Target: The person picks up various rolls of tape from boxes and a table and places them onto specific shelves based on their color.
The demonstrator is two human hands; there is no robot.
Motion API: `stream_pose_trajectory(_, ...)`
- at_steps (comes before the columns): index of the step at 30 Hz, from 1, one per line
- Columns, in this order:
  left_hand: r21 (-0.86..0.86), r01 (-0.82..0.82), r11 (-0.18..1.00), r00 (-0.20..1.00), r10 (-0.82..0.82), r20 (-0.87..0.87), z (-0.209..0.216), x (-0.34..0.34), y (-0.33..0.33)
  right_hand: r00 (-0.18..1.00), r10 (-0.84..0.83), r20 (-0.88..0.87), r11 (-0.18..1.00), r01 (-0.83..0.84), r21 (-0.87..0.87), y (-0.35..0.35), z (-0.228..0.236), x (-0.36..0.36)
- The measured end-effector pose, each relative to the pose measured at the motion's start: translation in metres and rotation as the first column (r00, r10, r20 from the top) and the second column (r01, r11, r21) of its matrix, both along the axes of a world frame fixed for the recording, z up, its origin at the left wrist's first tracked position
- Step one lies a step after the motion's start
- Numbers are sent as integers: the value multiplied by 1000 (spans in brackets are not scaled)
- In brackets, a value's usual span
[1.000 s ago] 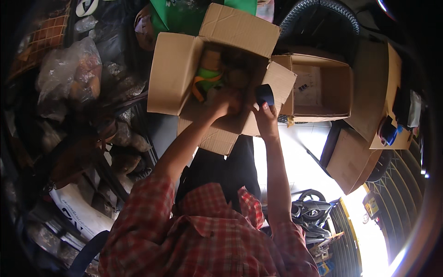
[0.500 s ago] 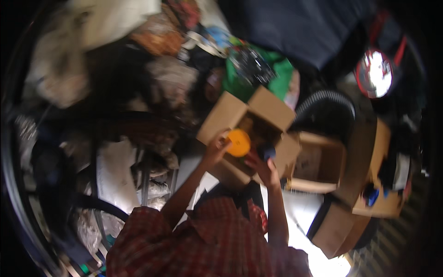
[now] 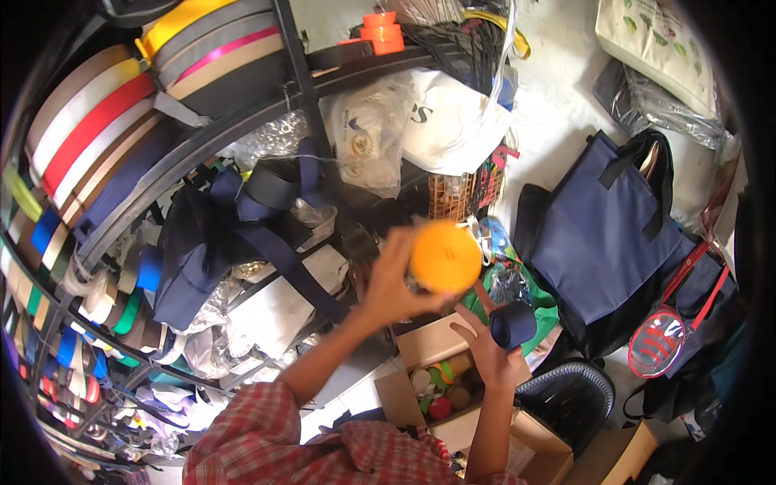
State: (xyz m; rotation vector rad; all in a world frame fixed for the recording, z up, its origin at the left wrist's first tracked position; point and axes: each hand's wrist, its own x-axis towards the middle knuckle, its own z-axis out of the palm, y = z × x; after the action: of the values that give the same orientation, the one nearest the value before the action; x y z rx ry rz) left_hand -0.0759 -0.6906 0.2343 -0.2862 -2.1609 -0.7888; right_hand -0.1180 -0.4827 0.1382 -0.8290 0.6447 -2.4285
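Note:
My left hand is closed round a yellow-orange roll of strap or ribbon, its flat round side showing. To its right and a little lower, my right hand grips a smaller navy roll near the fingertips. The two rolls are apart. Below both hands stands an open cardboard box with its flaps spread. Inside it lie several small rolls, among them a red roll, with green, yellow and brown ones. My right forearm hides part of the box.
A black metal rack holding many coloured webbing rolls curves along the left. Orange rolls stand on its upper shelf. Right are a navy bag, a red-strapped pouch and a black basket. Another cardboard box is lower right.
The view has swung up and left towards the rack. Both hands, with the yellow and navy rolls, have risen from over the box and now sit above it.

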Motion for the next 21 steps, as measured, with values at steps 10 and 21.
stream_pose_trajectory(10,-275,-740,614,665,604,-440,262,-84,-88,982,182,46,983,-182,0,-22,-15,31)
stream_pose_trajectory(21,-636,-771,-23,459,672,-581,290,-93,-126,988,114,102,990,-122,72,5,-35,53)
